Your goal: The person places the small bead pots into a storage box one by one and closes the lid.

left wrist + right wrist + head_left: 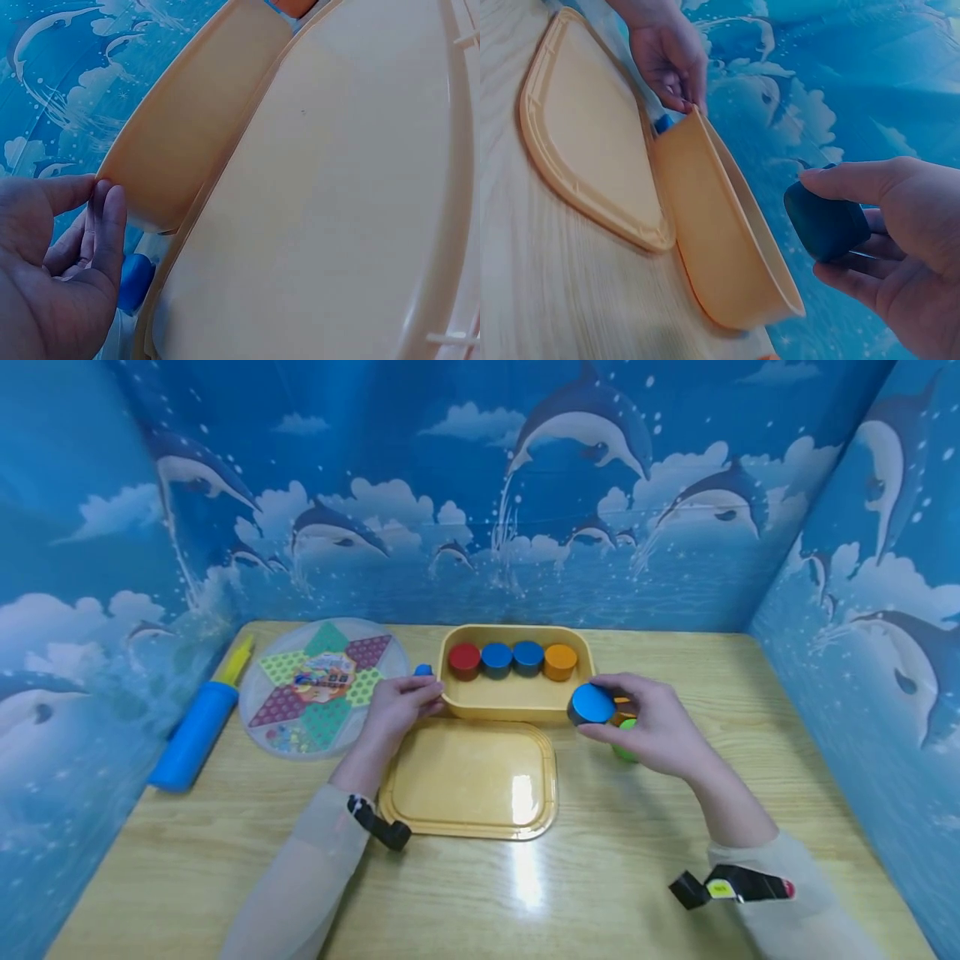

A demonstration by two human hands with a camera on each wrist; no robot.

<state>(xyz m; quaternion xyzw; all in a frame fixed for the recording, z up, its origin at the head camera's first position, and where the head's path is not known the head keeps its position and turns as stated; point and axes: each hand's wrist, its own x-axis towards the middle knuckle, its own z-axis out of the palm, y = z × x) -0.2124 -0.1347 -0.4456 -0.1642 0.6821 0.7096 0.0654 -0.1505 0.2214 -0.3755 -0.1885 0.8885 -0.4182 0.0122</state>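
My left hand (403, 703) pinches the left rim of a yellow plastic box (510, 706) between thumb and fingers. Inside the box, along its back wall, stand a red tub (464, 662), two blue tubs (497, 660) and an orange tub (560, 662). In my right hand (660, 722) is another round tub, dark-sided with a blue lid (592, 703), gripped by thumb and fingertips just off the box's front right corner. The right wrist view shows this dark tub (825, 221) raised beside the box wall. A green thing (626, 742) is partly hidden behind that hand.
In front of the box lies its yellow lid (468, 781). A round clear case with star-patterned board (322, 689) sits at the left, beside a blue pump with yellow nozzle (197, 735). A small blue thing (423, 670) shows by the left hand. Dolphin-printed cloth walls (420, 568) border the table.
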